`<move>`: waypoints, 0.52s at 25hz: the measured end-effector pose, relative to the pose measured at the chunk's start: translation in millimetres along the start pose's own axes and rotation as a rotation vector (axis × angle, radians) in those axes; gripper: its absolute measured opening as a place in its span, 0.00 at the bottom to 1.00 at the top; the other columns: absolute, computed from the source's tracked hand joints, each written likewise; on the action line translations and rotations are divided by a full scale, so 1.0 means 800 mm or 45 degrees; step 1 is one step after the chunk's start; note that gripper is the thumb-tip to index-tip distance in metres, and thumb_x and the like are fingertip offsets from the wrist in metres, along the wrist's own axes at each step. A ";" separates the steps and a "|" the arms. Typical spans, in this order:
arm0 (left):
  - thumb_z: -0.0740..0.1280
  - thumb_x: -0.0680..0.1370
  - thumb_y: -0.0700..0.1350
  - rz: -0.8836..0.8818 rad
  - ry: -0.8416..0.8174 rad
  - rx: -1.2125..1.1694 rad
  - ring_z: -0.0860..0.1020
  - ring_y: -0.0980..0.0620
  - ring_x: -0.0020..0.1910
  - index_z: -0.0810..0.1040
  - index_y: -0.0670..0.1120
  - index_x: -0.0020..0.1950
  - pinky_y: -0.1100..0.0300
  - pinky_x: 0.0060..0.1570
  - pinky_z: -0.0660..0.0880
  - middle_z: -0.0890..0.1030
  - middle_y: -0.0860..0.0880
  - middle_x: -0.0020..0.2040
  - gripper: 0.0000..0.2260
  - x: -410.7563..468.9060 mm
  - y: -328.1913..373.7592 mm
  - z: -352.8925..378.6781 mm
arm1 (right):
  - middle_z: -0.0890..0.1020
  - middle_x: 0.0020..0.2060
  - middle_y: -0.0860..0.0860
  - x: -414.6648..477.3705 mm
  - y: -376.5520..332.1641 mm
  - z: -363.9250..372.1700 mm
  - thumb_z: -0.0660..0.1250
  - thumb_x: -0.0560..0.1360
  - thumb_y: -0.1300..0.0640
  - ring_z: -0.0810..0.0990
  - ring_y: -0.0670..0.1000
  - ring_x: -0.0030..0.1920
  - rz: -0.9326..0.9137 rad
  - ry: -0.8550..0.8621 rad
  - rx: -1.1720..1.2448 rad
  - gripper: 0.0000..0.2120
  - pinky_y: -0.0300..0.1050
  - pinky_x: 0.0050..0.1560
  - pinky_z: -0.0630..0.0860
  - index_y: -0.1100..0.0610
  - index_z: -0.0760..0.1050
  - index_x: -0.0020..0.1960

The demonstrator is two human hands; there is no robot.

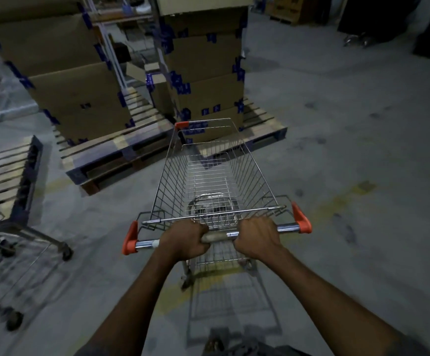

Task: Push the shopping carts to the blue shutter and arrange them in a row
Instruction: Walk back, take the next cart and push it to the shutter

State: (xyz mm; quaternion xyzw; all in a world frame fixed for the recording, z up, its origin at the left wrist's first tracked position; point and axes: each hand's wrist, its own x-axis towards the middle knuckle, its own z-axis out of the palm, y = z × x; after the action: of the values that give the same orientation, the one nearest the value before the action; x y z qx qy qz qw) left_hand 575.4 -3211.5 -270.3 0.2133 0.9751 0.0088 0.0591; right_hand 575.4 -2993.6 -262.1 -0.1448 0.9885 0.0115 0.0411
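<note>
A shopping cart (213, 176) made of thin shiny wire is seen in the middle of the view. Its basket is a grid of silver bars, wide near the person and narrow at the far end. Nothing is seen inside the basket. The handle bar (217, 237) is a round metal tube with orange plastic caps (301, 220) at both ends. A small orange corner piece is fixed on the far rim.

The handle bar is held by both hands. The left hand (185, 242) is closed tight around the tube, left of the middle, with the knuckles up. The right hand (258, 236) is closed around the tube too, right of the middle. A short bare piece of tube is seen between the two fists. Both arms are stretched out forward and are bare.

The cart is stood on a grey, rough concrete floor (349, 140) with faded yellow paint marks. Its front end is pointed at wooden pallets (121, 150) made of flat slats. Tall brown cardboard boxes (203, 62) with blue tape are stacked on them. A second wire cart (16, 253) with small dark wheels is seen at the left edge, blurred.
</note>
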 end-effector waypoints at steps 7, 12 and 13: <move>0.63 0.73 0.58 0.141 0.003 -0.005 0.82 0.50 0.40 0.80 0.52 0.43 0.61 0.38 0.68 0.83 0.51 0.39 0.13 0.031 0.000 -0.004 | 0.86 0.44 0.54 -0.014 0.006 0.004 0.64 0.67 0.50 0.84 0.57 0.45 0.206 0.035 0.040 0.13 0.45 0.45 0.77 0.54 0.82 0.46; 0.63 0.73 0.58 0.265 -0.017 0.023 0.81 0.50 0.41 0.78 0.53 0.41 0.59 0.39 0.70 0.83 0.51 0.40 0.11 0.053 0.005 -0.005 | 0.86 0.44 0.53 -0.025 0.015 0.006 0.64 0.68 0.51 0.84 0.57 0.46 0.309 0.019 0.035 0.12 0.45 0.46 0.77 0.54 0.82 0.47; 0.63 0.73 0.58 0.295 -0.009 0.034 0.81 0.50 0.41 0.79 0.52 0.42 0.59 0.39 0.71 0.83 0.51 0.40 0.11 0.057 0.006 -0.005 | 0.86 0.44 0.53 -0.026 0.016 0.006 0.64 0.69 0.51 0.84 0.57 0.45 0.326 0.016 0.036 0.12 0.45 0.46 0.77 0.54 0.82 0.47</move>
State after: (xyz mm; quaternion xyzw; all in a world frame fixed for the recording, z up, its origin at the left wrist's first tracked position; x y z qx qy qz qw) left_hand 535.8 -3188.1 -271.0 0.3255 0.9437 0.0019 0.0583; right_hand 592.4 -2975.3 -264.7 -0.0168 0.9992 0.0016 0.0351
